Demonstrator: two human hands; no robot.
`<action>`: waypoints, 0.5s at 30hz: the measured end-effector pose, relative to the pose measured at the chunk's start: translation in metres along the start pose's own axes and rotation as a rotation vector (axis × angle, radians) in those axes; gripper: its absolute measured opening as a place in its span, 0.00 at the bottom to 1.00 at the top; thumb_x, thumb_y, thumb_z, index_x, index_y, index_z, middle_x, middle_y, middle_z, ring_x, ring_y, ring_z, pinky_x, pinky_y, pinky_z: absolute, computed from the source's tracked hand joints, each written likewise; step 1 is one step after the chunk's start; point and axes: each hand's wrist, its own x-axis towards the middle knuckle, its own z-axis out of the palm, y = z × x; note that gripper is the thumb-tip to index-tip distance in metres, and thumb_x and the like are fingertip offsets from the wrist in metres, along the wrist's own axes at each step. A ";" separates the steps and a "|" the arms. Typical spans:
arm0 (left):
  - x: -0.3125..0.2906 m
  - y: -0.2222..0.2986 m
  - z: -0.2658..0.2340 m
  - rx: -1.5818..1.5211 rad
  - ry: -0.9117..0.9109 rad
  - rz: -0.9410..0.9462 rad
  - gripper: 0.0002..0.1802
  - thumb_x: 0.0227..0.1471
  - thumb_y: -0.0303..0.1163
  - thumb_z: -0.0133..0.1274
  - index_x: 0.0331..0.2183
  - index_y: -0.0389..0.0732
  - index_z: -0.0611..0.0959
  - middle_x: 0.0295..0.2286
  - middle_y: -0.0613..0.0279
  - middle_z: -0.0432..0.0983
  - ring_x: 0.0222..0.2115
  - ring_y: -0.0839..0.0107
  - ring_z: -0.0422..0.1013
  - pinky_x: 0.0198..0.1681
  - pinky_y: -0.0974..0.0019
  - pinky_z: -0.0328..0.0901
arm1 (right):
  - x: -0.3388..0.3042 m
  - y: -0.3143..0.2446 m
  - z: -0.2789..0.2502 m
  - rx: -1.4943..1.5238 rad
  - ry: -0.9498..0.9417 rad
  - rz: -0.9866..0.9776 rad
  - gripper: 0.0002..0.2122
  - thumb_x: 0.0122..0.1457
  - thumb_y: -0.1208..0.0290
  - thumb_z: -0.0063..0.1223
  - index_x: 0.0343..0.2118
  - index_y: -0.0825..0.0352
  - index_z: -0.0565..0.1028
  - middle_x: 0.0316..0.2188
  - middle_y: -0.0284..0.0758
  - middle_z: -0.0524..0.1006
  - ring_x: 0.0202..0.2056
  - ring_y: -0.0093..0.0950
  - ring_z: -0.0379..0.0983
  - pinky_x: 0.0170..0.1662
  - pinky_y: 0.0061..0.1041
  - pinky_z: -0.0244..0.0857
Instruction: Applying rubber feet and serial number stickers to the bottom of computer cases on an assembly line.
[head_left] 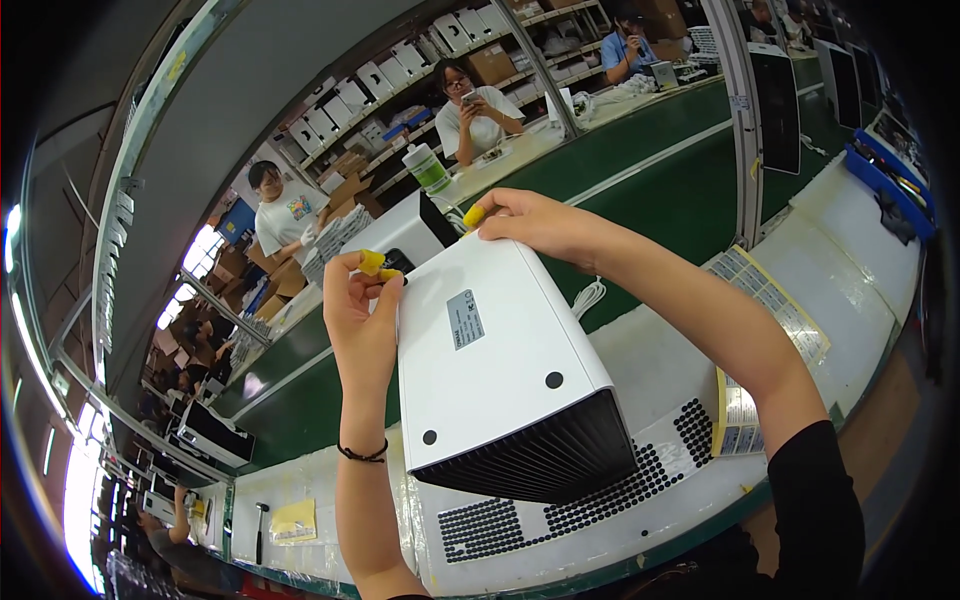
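In front of me a white box-shaped appliance is tilted, with a grey label on its upward face and a black ribbed grille at the near end. Two round black pads are stuck near that end. At the far left corner, my left hand has thumb and fingers curled together; a small dark bit shows at the tips, too small to name. My right hand grips the far right corner, thumb on top and fingers over the edge. Yellow finger cots cover some fingertips on both hands.
Sheets of round black pads lie under and beside the appliance, near label sheets. Beyond runs a green conveyor bearing another white appliance. A hammer, a blue tool bin and a metal post stand around; people work opposite.
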 end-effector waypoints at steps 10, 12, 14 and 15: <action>0.016 0.005 -0.003 0.163 -0.150 -0.028 0.16 0.46 0.15 0.56 0.37 0.38 0.70 0.27 0.64 0.71 0.26 0.81 0.67 0.29 0.77 0.62 | -0.004 0.000 0.001 0.029 0.018 -0.038 0.15 0.57 0.65 0.51 0.43 0.69 0.70 0.32 0.32 0.73 0.38 0.19 0.67 0.45 0.18 0.58; 0.012 0.006 -0.005 0.120 -0.181 0.001 0.15 0.48 0.16 0.55 0.37 0.38 0.69 0.27 0.65 0.72 0.26 0.81 0.67 0.29 0.77 0.62 | -0.004 0.001 0.001 0.033 0.020 -0.041 0.15 0.57 0.65 0.51 0.43 0.68 0.70 0.32 0.32 0.73 0.38 0.19 0.67 0.45 0.19 0.58; 0.007 0.006 -0.010 0.109 -0.206 0.032 0.16 0.49 0.15 0.53 0.39 0.38 0.69 0.30 0.62 0.73 0.28 0.79 0.69 0.30 0.77 0.62 | -0.005 0.001 0.000 0.037 0.024 -0.047 0.15 0.57 0.65 0.51 0.43 0.68 0.70 0.32 0.32 0.73 0.37 0.19 0.67 0.46 0.19 0.58; 0.004 0.007 -0.012 0.096 -0.230 0.061 0.16 0.51 0.15 0.50 0.41 0.38 0.68 0.34 0.59 0.74 0.31 0.77 0.72 0.31 0.76 0.63 | -0.006 0.001 -0.001 0.037 0.007 -0.046 0.16 0.57 0.64 0.51 0.45 0.68 0.69 0.34 0.33 0.73 0.39 0.20 0.67 0.47 0.19 0.57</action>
